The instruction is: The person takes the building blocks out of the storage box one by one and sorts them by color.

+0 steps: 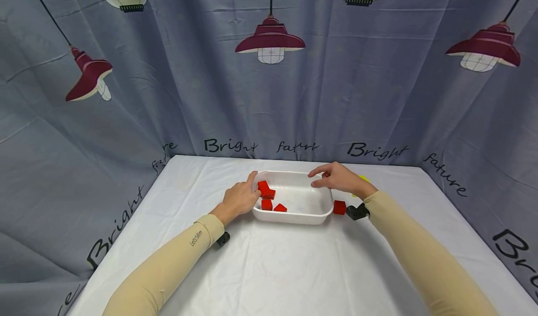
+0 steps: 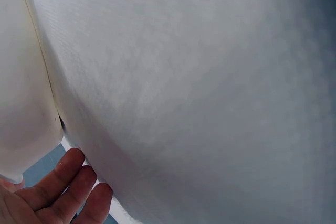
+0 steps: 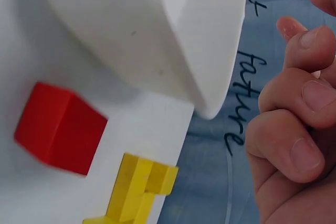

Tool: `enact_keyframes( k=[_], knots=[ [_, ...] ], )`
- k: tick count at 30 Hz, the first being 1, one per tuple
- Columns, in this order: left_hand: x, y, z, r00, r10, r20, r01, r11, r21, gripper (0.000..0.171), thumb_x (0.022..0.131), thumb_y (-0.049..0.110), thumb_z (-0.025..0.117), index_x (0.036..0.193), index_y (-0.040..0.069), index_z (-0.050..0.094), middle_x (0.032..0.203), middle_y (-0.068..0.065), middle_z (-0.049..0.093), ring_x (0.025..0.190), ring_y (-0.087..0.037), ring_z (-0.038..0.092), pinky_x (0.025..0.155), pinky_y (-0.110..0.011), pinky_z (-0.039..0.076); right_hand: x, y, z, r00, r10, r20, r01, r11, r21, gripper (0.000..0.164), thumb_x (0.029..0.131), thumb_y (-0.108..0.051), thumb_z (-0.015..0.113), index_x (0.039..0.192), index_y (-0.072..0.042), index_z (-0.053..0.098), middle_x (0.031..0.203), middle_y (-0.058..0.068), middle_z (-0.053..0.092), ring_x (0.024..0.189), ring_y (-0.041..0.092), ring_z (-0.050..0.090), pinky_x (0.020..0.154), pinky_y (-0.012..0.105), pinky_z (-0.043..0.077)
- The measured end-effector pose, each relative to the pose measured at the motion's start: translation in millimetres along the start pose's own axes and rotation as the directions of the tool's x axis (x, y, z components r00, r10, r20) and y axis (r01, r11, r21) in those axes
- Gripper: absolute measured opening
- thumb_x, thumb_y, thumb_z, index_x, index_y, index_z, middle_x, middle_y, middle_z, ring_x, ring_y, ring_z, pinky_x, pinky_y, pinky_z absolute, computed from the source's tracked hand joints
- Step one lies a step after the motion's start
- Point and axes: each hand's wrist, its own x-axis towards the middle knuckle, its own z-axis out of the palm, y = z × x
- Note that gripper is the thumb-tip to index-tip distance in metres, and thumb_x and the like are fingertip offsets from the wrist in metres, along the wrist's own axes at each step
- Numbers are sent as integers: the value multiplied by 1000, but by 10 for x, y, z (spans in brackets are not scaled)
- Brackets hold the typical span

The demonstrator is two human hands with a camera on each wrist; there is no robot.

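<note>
A white rectangular tray (image 1: 294, 218) stands on the table. At its left end my left hand (image 1: 240, 198) holds the rim, thumb over the edge and index finger stretched toward the far corner. Three of its other fingers (image 2: 68, 182) extend outside the tray in the left wrist view. My right hand (image 1: 338, 178) hovers over the tray's far right corner, thumb and index finger apart, nothing between them. Its other fingers (image 3: 286, 145) are loosely bent. Several red blocks (image 1: 266, 205) lie in the tray's left part, among them a red triangular block (image 1: 280, 208).
A red block (image 1: 339, 207) lies on the table just right of the tray. Behind my right wrist a yellow block (image 3: 131, 187) shows partly. White cloth (image 1: 290, 269) covers the table, and a grey printed curtain (image 1: 189, 96) hangs behind.
</note>
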Motion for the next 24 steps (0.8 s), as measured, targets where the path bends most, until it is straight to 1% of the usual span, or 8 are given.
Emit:
enact_keyframes(
  k=[5, 10, 15, 17, 19, 21, 22, 24],
  knots=[
    [8, -5, 11, 1000, -13, 3, 13, 1000, -5, 65, 98, 38, 45, 159, 26, 23, 120, -12, 69, 103, -27, 66, 79, -46, 54, 118, -121, 68, 1000, 5, 23, -5, 1000, 0, 39, 86, -35, 78, 122, -22, 72, 65, 2, 50, 69, 24, 52, 66, 30, 41],
    [14, -1, 17, 1000, -16, 8, 17, 1000, -13, 65, 99, 38, 44, 159, 26, 22, 122, -12, 68, 103, -26, 66, 80, -47, 54, 228, -216, 151, 999, 5, 39, -5, 1000, 6, 40, 86, -32, 78, 124, -20, 72, 67, 4, 53, 72, 27, 54, 67, 31, 42],
    [15, 1, 12, 1000, -11, 16, 11, 1000, -17, 66, 99, 37, 45, 159, 25, 22, 124, -12, 68, 103, -26, 66, 81, -47, 54, 333, -269, 233, 999, -11, 53, 10, 1000, 12, 43, 87, -30, 78, 127, -16, 70, 62, 0, 47, 67, 22, 51, 63, 29, 39],
    [16, 1, 9, 1000, -13, 13, 13, 1000, -10, 66, 99, 37, 45, 159, 26, 22, 122, -12, 68, 102, -26, 66, 80, -46, 54, 372, -284, 264, 998, -22, 59, 22, 1000, 8, 44, 87, -31, 77, 127, -15, 70, 65, 1, 52, 71, 21, 52, 64, 29, 40],
    [14, -1, 10, 1000, -13, 10, 13, 1000, -3, 66, 98, 37, 45, 159, 26, 22, 120, -12, 69, 101, -26, 66, 79, -46, 54, 406, -298, 296, 998, -33, 62, 32, 999, 4, 44, 87, -31, 77, 127, -15, 70, 75, 4, 62, 81, 22, 55, 67, 30, 42],
    [18, -3, 12, 1000, -12, 6, 12, 1000, -1, 66, 98, 37, 45, 159, 26, 22, 119, -12, 69, 100, -25, 66, 78, -45, 54, 437, -314, 333, 997, -43, 63, 43, 999, 0, 45, 87, -33, 77, 127, -14, 70, 95, 7, 71, 94, 24, 56, 71, 31, 44],
    [19, -5, 14, 1000, -11, 5, 11, 1000, 0, 66, 98, 38, 45, 159, 26, 22, 119, -12, 69, 100, -25, 66, 77, -45, 54, 450, -322, 352, 997, -48, 65, 48, 999, -5, 45, 87, -33, 77, 128, -14, 70, 106, 8, 72, 100, 25, 56, 73, 31, 45],
    [21, -9, 20, 1000, -8, 5, 8, 1000, -1, 66, 98, 38, 45, 159, 26, 22, 119, -11, 69, 100, -25, 66, 77, -44, 54, 478, -337, 394, 997, -43, 67, 43, 999, -2, 46, 87, -34, 77, 128, -14, 70, 118, 10, 71, 103, 27, 56, 74, 31, 45]
  ],
)
